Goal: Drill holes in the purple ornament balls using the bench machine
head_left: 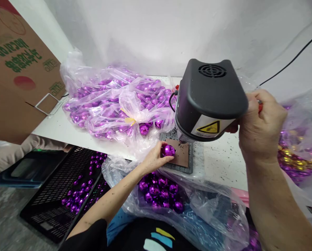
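Observation:
Between the fingers of my left hand point(157, 156) is a shiny purple faceted ball point(168, 150), held over the left part of a brown plate point(180, 153) on a grey base. A black machine head point(212, 90) with a round vent and a yellow warning label stands above the plate. My right hand point(263, 122) is wrapped round a handle at the machine's right side; the handle is mostly hidden, with a bit of red showing. Below my left hand, an open clear bag point(205, 202) on my lap holds several purple balls point(163, 191).
A tied plastic bag point(130, 104) of purple balls lies on the white table point(221, 164). Left are a cardboard box point(20, 69), a black crate point(51, 198) with purple balls and a person's leg point(27, 150). More bags point(302, 139) are at right.

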`<state>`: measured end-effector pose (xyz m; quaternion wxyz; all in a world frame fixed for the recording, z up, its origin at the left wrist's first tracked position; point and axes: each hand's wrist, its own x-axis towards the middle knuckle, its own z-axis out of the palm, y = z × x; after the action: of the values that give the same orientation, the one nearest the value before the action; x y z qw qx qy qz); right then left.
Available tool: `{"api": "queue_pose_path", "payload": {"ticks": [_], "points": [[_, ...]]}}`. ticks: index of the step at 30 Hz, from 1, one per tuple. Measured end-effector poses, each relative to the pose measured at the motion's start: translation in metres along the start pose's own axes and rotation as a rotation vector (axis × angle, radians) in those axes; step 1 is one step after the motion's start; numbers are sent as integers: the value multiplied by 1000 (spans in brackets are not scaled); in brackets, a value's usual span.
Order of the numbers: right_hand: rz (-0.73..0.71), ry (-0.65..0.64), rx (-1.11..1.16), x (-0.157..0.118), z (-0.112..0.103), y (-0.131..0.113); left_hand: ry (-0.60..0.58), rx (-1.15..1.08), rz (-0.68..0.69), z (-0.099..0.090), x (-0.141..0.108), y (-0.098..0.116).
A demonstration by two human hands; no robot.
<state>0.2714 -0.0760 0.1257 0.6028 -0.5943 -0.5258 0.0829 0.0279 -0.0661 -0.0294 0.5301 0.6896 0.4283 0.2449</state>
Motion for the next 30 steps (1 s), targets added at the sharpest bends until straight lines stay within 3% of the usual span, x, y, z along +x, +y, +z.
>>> {"api": "queue_pose_path", "payload": {"ticks": [6,14,22,30], "points": [[28,-26,3,0,-1,-5,50,314,263,13,24,2],[34,-30,23,-2,-1,-6,88,536,270,26,37,5],[64,-44,4,-2,-3,-8,72,356,279,36,36,-10],[66,-35,-54,-5,-7,-10,68,268,279,40,37,-11]]}}
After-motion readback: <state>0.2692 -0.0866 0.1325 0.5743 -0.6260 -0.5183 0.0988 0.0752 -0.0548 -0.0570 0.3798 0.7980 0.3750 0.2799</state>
